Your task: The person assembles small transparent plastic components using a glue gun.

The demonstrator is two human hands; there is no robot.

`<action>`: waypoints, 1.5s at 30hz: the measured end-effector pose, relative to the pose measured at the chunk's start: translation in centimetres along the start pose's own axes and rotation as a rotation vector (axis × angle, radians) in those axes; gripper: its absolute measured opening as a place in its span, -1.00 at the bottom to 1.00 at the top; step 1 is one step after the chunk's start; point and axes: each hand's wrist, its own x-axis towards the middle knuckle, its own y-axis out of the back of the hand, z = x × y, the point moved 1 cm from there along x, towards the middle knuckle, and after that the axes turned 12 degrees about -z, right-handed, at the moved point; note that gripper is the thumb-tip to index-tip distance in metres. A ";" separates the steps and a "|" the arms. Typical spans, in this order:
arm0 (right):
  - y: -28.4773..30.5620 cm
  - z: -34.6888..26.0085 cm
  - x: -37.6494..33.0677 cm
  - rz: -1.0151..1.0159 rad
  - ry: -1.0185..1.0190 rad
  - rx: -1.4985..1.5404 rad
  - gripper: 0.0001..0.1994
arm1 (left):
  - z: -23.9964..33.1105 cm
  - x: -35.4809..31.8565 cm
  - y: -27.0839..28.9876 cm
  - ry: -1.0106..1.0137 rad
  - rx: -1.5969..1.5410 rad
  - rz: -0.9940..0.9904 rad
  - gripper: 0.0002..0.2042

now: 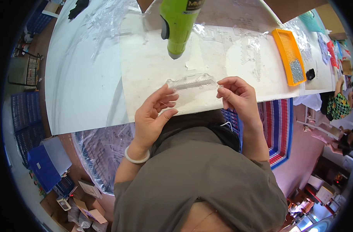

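Observation:
A clear, long plastic piece with a toothed strip (pixel 195 83) lies across the space between my hands, low over the near edge of the white worktable (pixel 153 63). At its left end are the curled fingertips of my left hand (pixel 155 110), with the thumb standing apart below them. My right hand (pixel 239 99) pinches the right end between thumb and forefinger. Straight above the piece hangs a green power screwdriver (pixel 180 29), its tip pointing down and touching nothing. Glare on the plastic hides its finer shape.
An orange tray (pixel 283 50) with small metal screws (pixel 296 71) stands on the right, beside a small black object (pixel 310 74). Clear plastic pieces (pixel 110 23) are heaped at the far left. Below the table edge sits a plastic-wrapped blue crate (pixel 103 154). Another person (pixel 339 104) is far right.

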 end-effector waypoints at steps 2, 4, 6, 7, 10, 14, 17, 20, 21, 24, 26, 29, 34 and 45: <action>-0.5 0.0 0.5 -0.055 -0.031 0.053 -0.81 | 0.2 0.4 -0.6 0.041 -0.147 0.010 -0.36; -1.1 0.5 0.4 -0.086 -0.057 0.077 -0.81 | -0.1 0.6 -1.2 0.080 -0.283 0.036 -0.36; -1.7 1.4 0.0 -0.081 -0.108 0.113 -0.82 | -1.3 1.4 -2.4 0.037 -0.313 -0.123 -0.37; -2.4 1.6 -0.3 -0.105 -0.154 0.150 -0.84 | -0.9 1.5 -2.7 0.106 -0.355 -0.175 -0.45; -4.1 3.0 -0.5 -0.308 -0.124 0.127 -0.82 | -1.9 1.2 -2.5 -0.041 -0.366 -0.240 -0.64; -1.8 1.7 -0.5 -0.058 -0.135 0.144 -0.76 | 1.6 1.0 -0.6 0.163 0.142 -0.195 -0.85; -1.0 -0.6 -0.9 -0.142 -0.093 0.097 -0.74 | 3.3 1.9 -0.6 0.138 0.482 -0.272 -0.83; -1.1 -1.1 -0.2 -0.168 -0.076 -0.058 -0.77 | 4.1 2.9 -0.4 0.126 0.549 -0.238 -0.81; -0.7 -1.1 0.3 -0.129 -0.054 -0.053 -0.78 | 4.2 3.4 -0.3 0.116 0.467 -0.170 -0.80; -0.6 -2.2 1.7 -0.073 -0.044 -0.018 -0.78 | 3.8 4.5 1.7 0.238 0.205 -0.111 -0.78; -0.6 -2.9 2.6 -0.103 -0.103 -0.142 -0.78 | 3.3 5.6 2.3 0.219 0.223 -0.087 -0.79; 0.5 -2.9 4.7 -0.104 -0.105 -0.223 -0.77 | 2.7 6.8 2.9 0.238 0.265 0.005 -0.80; 1.2 -2.8 6.1 -0.073 -0.196 -0.405 -0.73 | 2.6 7.3 3.1 0.286 0.466 0.019 -0.83; 1.6 -1.0 7.4 -0.026 -0.180 -0.718 -0.73 | 1.5 7.5 3.2 0.233 0.614 -0.040 -0.85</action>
